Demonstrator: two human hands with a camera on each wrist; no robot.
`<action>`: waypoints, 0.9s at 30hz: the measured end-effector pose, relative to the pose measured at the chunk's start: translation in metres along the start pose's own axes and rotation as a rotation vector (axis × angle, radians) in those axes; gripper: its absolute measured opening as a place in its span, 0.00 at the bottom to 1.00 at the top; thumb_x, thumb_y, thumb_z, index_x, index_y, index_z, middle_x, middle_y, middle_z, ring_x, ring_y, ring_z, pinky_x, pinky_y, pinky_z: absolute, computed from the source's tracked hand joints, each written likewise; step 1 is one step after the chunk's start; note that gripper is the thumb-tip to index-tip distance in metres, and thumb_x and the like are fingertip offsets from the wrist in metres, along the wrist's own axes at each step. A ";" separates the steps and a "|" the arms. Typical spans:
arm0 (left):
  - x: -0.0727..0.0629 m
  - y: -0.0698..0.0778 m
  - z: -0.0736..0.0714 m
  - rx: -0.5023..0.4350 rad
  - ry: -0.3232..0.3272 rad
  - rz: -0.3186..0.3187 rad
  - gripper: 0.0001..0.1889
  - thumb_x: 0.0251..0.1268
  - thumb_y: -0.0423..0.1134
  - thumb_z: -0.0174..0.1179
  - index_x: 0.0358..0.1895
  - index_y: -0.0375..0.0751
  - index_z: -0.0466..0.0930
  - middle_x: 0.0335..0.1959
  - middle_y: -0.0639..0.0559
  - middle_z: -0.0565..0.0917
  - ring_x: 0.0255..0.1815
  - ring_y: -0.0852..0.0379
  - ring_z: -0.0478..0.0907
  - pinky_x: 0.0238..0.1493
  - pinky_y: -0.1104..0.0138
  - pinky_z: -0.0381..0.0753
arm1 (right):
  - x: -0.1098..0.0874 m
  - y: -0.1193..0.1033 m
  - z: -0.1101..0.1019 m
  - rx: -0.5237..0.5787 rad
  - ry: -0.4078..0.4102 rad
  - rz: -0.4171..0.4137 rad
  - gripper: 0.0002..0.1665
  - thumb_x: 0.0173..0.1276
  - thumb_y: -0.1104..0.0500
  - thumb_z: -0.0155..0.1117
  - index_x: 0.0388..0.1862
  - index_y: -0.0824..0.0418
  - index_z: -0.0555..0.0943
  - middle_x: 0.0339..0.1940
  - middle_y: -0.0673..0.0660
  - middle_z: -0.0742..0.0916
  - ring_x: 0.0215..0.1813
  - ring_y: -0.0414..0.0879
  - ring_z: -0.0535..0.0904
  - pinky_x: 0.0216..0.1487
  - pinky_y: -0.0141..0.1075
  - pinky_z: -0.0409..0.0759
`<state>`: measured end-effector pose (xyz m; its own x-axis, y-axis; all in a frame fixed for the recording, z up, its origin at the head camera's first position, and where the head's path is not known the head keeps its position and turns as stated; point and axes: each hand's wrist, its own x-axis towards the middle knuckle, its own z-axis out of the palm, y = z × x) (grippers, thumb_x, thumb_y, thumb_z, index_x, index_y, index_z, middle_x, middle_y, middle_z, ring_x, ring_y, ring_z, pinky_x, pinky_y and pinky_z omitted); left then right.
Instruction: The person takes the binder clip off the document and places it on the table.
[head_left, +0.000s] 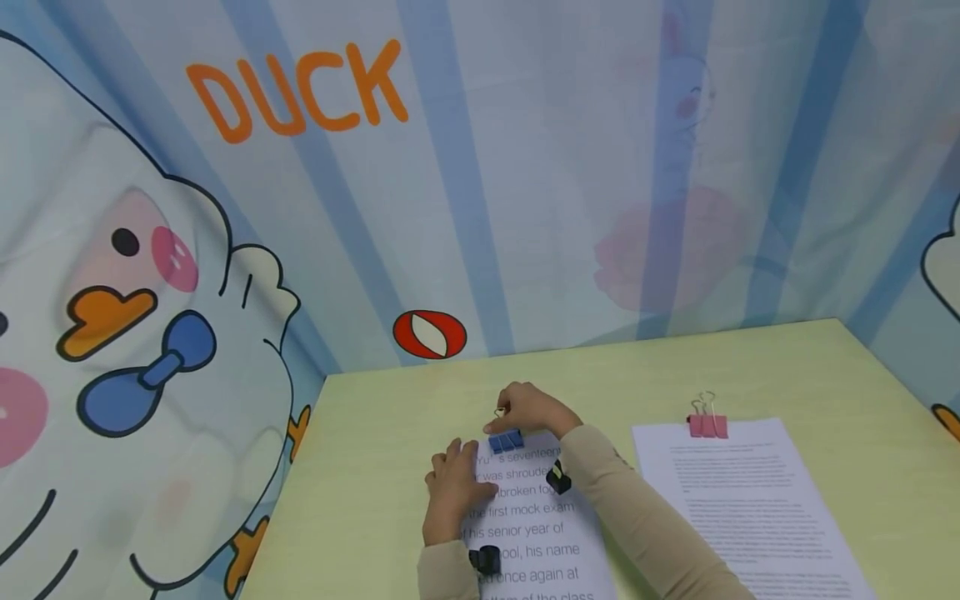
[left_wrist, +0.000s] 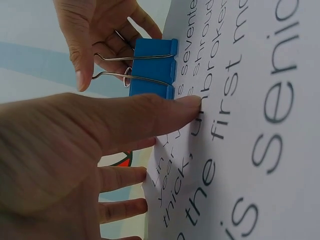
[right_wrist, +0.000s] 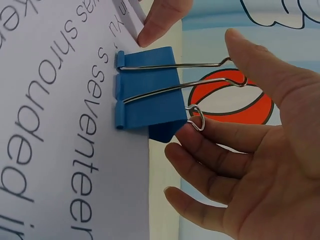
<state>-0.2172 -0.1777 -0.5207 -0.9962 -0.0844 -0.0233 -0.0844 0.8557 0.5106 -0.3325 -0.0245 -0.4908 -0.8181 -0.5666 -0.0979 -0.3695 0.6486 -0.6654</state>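
A blue binder clip (head_left: 506,441) sits on the top edge of a large-print paper sheet (head_left: 528,529), its wire handles pointing away from the text. My right hand (head_left: 534,410) holds the clip by those handles, thumb on one side and curled fingers on the other, as the right wrist view (right_wrist: 270,145) shows. On the sheet's upper left corner rests my left hand (head_left: 453,485). Its thumb lies straight across the print near the clip, and the other fingers spread along the left edge. In the left wrist view, the clip (left_wrist: 152,65) stands just beyond the left thumb.
To the right lies a stack of printed paper (head_left: 738,492) with a pink binder clip (head_left: 708,426) on its top edge. The pale yellow table (head_left: 375,467) meets a blue striped cloth backdrop (head_left: 525,167) with cartoon prints at the back and sides.
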 end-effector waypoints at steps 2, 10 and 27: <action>0.000 0.000 0.000 0.001 0.002 0.001 0.39 0.47 0.35 0.80 0.66 0.34 0.76 0.70 0.33 0.69 0.65 0.30 0.64 0.62 0.35 0.62 | 0.000 0.000 0.000 -0.009 0.015 -0.015 0.28 0.62 0.47 0.76 0.50 0.67 0.86 0.39 0.55 0.87 0.37 0.44 0.80 0.44 0.41 0.80; 0.000 -0.001 0.000 -0.010 -0.004 0.003 0.38 0.47 0.35 0.79 0.66 0.34 0.76 0.71 0.33 0.68 0.66 0.30 0.63 0.62 0.35 0.61 | 0.000 -0.002 0.001 -0.035 0.037 -0.102 0.19 0.65 0.51 0.74 0.22 0.61 0.80 0.15 0.47 0.67 0.19 0.39 0.59 0.24 0.32 0.59; 0.001 -0.003 0.000 -0.026 -0.008 -0.006 0.38 0.46 0.34 0.79 0.65 0.33 0.76 0.71 0.32 0.68 0.67 0.30 0.62 0.63 0.34 0.59 | -0.003 -0.012 -0.010 -0.009 0.103 -0.119 0.20 0.69 0.54 0.71 0.21 0.61 0.76 0.14 0.48 0.67 0.18 0.39 0.59 0.23 0.32 0.60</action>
<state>-0.2184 -0.1804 -0.5220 -0.9958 -0.0850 -0.0328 -0.0894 0.8417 0.5325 -0.3295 -0.0255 -0.4748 -0.8094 -0.5845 0.0579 -0.4696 0.5849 -0.6613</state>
